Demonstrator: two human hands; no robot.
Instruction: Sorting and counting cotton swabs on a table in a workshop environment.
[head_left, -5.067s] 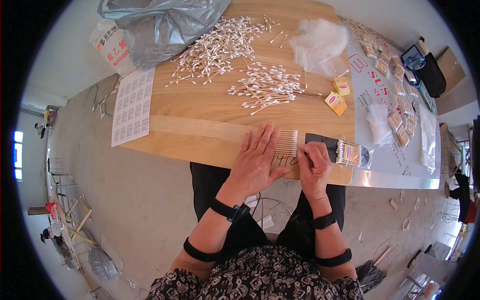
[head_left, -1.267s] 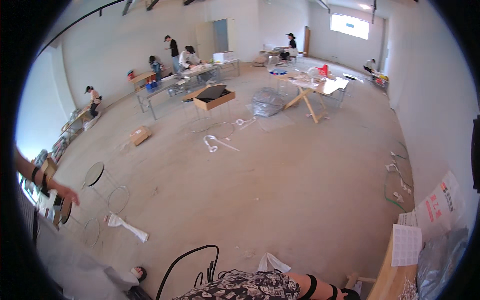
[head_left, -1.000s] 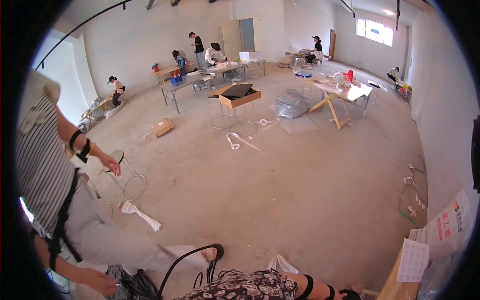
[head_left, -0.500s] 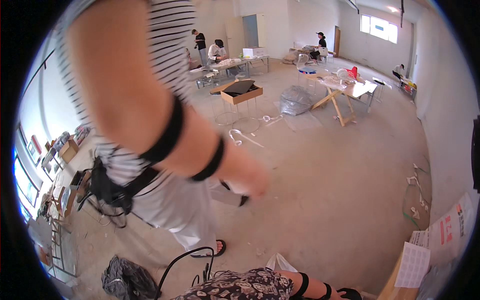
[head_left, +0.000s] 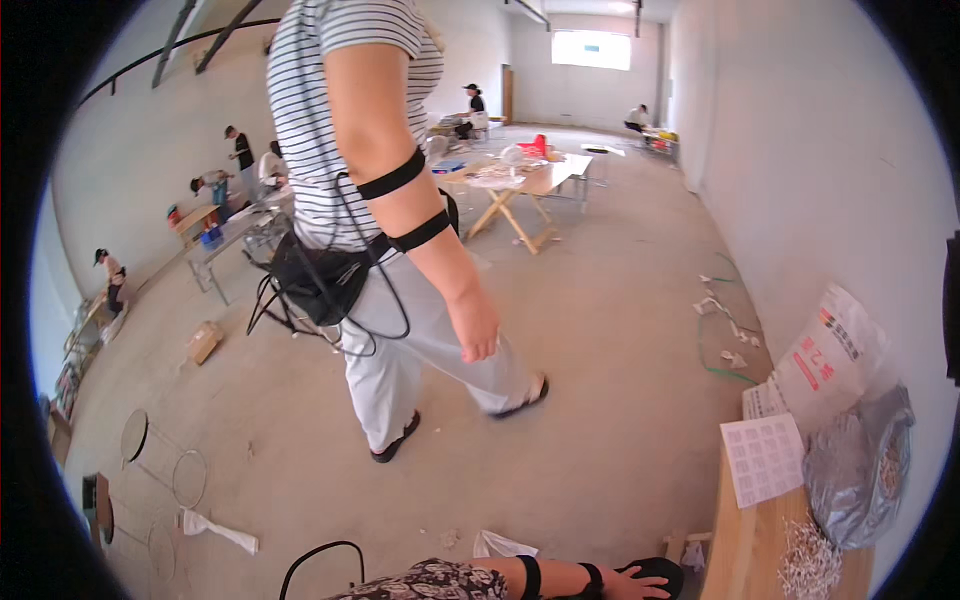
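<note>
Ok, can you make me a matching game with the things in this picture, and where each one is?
Things:
1. grey plastic bag
2. grid sheet
3. cotton swabs
4. cardboard box

Places:
A. on the floor, far left
B. hanging over the wooden table's near edge
C. piled at the picture's bottom right
D. against the wall, on the table

Pairs: 1-D, 2-B, 3-C, 4-A

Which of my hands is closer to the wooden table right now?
Left, as far as the view shows. The left hand lies at the lower edge, just short of the wooden table to its right. The right hand is out of view, so its place cannot be told.
</note>
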